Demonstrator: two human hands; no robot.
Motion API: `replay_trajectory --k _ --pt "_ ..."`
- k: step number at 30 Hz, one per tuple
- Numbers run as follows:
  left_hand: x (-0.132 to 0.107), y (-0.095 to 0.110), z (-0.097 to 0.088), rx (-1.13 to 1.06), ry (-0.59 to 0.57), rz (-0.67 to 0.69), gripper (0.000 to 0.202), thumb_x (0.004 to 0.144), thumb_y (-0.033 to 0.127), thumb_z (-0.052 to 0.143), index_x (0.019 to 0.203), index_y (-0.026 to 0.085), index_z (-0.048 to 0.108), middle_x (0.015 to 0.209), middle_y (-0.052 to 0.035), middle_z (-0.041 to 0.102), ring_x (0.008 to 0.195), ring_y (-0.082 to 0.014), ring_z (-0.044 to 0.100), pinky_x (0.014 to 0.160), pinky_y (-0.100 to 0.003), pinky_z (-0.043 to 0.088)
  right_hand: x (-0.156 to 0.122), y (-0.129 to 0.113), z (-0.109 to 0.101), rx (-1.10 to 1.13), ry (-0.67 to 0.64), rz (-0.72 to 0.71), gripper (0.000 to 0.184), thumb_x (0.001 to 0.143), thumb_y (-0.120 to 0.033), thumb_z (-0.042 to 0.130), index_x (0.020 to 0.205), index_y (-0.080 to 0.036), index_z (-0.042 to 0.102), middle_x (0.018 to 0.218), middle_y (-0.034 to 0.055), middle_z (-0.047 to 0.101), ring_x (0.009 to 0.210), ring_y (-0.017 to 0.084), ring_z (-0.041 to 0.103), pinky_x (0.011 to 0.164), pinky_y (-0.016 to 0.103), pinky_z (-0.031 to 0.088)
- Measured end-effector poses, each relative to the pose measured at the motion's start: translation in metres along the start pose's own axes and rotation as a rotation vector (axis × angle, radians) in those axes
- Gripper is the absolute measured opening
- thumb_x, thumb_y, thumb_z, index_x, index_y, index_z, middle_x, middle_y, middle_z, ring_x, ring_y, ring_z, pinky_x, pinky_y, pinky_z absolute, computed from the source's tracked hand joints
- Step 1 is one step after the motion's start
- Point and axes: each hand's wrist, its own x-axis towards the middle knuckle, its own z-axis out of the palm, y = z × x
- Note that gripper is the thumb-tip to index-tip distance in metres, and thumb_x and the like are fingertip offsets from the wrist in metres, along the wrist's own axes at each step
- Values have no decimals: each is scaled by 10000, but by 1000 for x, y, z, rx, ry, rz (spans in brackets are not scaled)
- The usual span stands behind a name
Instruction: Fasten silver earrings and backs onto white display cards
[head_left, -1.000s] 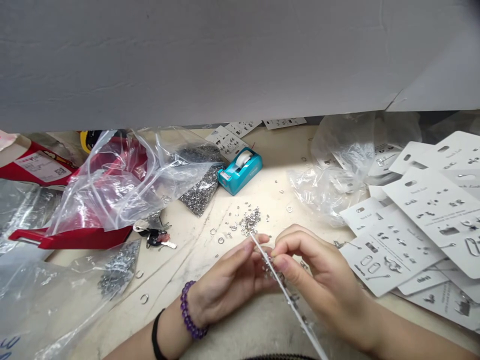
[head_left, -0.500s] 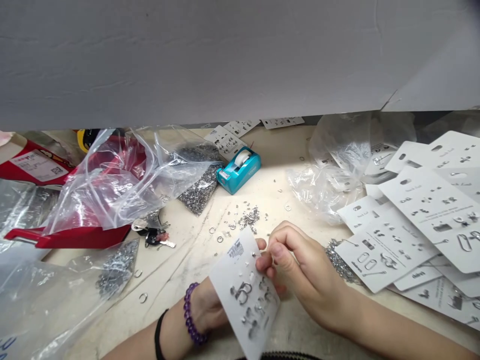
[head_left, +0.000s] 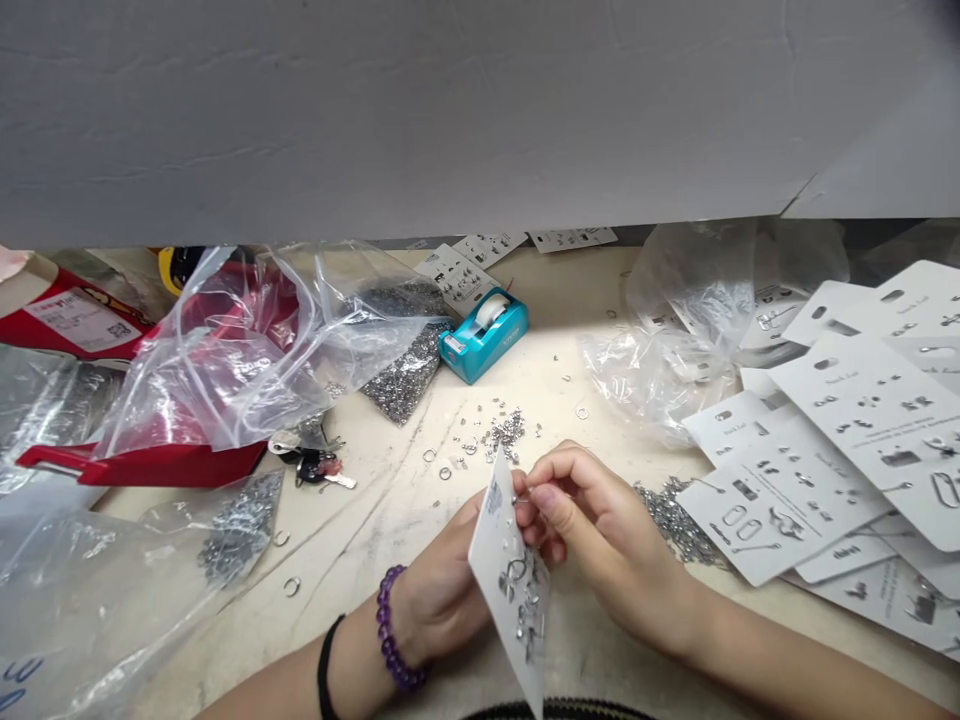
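Observation:
My left hand, with a purple bead bracelet at its wrist, grips a white earring card. The card is tilted nearly edge-on, its earring-studded side facing me and partly foreshortened. Behind it, the left fingertips are partly hidden. At the card's upper right edge, my right hand pinches thumb against forefinger. A tiny shiny piece shows at that fingertip, too small to name. Just beyond the card lies a loose pile of small metal earring backs or similar bits.
A teal tape dispenser stands mid-table beside a bag of small metal parts. Finished-looking earring cards are heaped at right, by another metal pile. Keys, a red tray and plastic bags lie left. A grey panel overhangs the back.
The card has turned more edge-on and shifted slightly right, with my left hand moving up behind it. My right hand keeps its pinch near the card's edge. The view has shifted slightly.

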Motion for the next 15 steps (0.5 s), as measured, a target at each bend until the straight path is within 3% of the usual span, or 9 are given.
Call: replay_trajectory --k 5,9,15 --pt "4 -8 -16 -143 -62 34 254 578 263 765 692 165 559 573 45 521 563 -90 491 635 -240 419 -1 3 4 19 49 4 100 888 -262 455 873 -210 539 827 0 553 611 45 516 531 145 462" --pt "5 -11 -25 -125 -88 29 251 625 286 738 726 155 550 615 26 542 589 -101 527 635 -236 411 0 4 5 -11 80 -40 93 880 -251 467 839 -206 537 884 9 550 599 38 517 531 146 474" --pt "5 -13 -28 -218 -87 11 196 672 228 706 740 141 545 619 35 487 593 -67 457 677 -226 395 1 10 6 35 87 -54 86 878 -257 473 834 -211 530 838 -4 540 617 42 557 514 135 487"
